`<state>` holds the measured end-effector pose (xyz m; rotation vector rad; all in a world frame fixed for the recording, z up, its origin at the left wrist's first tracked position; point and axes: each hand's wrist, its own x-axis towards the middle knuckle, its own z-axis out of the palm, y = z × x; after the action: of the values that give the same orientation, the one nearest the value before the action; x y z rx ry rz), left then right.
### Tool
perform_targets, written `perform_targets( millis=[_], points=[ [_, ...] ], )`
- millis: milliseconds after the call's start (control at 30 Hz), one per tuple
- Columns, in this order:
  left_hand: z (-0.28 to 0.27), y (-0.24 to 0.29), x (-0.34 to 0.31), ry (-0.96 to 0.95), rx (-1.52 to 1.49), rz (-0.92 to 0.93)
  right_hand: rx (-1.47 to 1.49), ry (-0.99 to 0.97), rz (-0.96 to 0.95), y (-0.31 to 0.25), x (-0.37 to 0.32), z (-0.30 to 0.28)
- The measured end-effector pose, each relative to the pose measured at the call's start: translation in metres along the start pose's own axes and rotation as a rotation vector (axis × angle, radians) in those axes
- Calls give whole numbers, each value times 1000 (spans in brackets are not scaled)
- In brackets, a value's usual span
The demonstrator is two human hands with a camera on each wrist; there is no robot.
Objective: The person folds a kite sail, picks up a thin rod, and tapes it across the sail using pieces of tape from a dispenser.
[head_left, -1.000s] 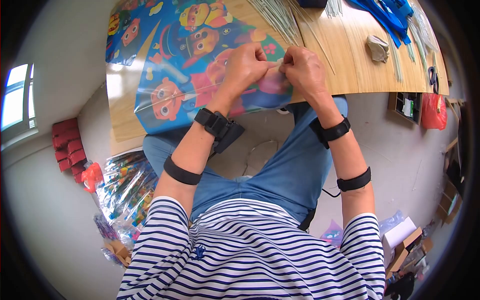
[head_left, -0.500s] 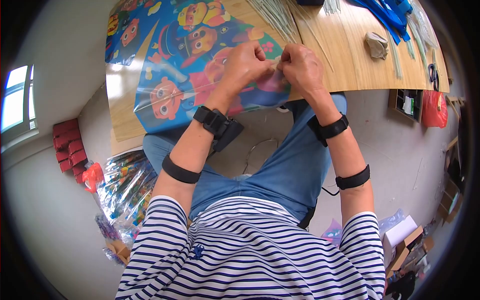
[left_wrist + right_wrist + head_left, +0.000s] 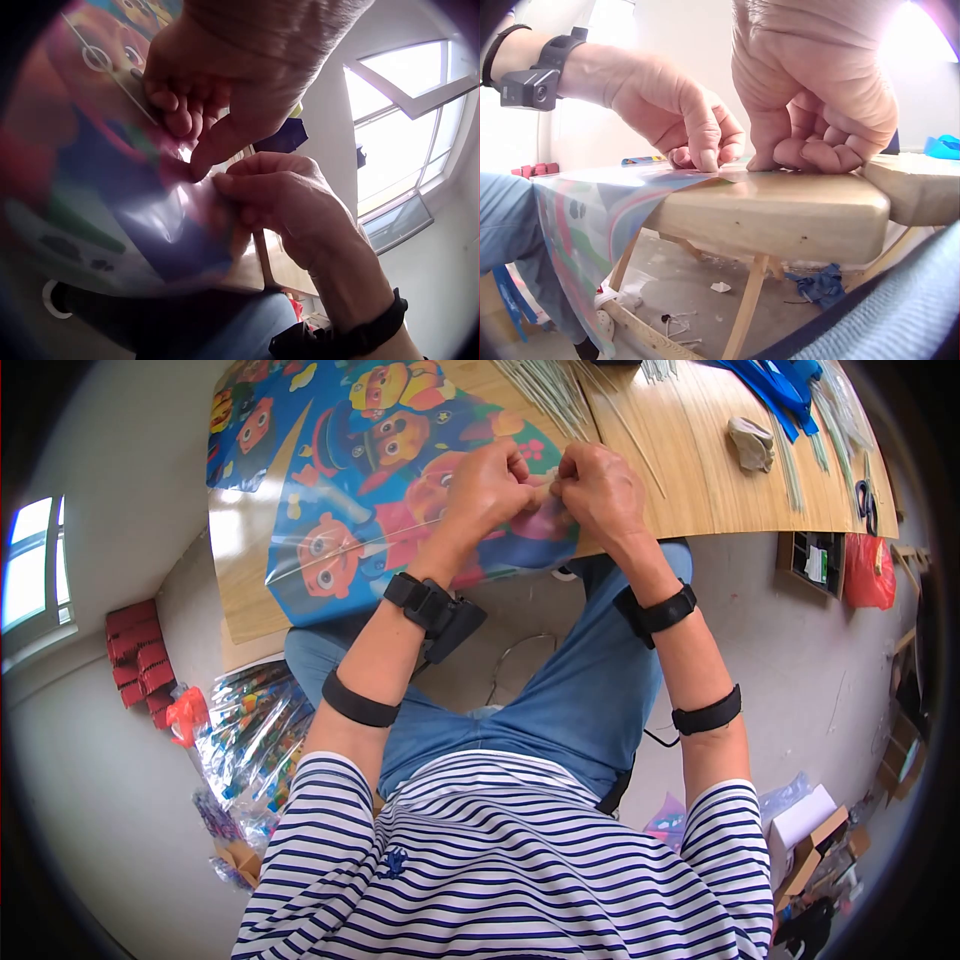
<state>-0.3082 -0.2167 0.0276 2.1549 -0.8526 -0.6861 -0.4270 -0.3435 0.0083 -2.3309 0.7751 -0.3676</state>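
A glossy plastic sheet (image 3: 325,490) printed with cartoon characters lies over the table's left part, its near edge hanging over the front. My left hand (image 3: 487,490) pinches the sheet's right edge between curled fingers and thumb. Close beside it, my right hand (image 3: 605,495) pinches at the same edge, fingers curled. A small pale bit shows between the two hands' fingertips. In the right wrist view, the left thumb (image 3: 709,160) bears down on the film at the tabletop, and the right hand (image 3: 817,82) stays low over the wood.
Thin pale rods (image 3: 545,395) lie at the table's back. To the right are a crumpled beige cloth (image 3: 750,444), blue straps (image 3: 775,395) and dark-handled scissors (image 3: 866,508). A red bag (image 3: 870,570) hangs beside a compartmented box (image 3: 812,568). Shiny printed film (image 3: 255,730) is piled at lower left.
Both hands stay at the sheet's edge with only slight finger movement. The right hand has shifted a little left, toward the left hand.
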Motion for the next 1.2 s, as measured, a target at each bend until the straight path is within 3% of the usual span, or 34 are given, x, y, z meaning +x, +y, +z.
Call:
perform_targets(
  millis=[200, 400, 600, 700, 800, 900, 1200],
  points=[
    [-4, -5, 3, -93, -138, -28, -8, -31, 9, -3, 1, -3],
    [-1, 10, -4, 10, 91, -18, -13, -6, 22, -1, 1, 0],
    [-6, -1, 1, -58, -123, -18, -10, -38, 10, -3, 1, -3],
    [-7, 5, -6, 35, -172, 43, -5, -34, 7, -4, 0, -4],
    [-4, 14, -19, 199, -19, 185, 1, -16, 3, 0, 1, 1],
    [4, 20, -21, 156, 149, 108, -27, -7, 2, -1, 2, 1],
    [15, -7, -1, 150, 24, 19, -6, 30, -23, 0, -1, 3]
  ],
)
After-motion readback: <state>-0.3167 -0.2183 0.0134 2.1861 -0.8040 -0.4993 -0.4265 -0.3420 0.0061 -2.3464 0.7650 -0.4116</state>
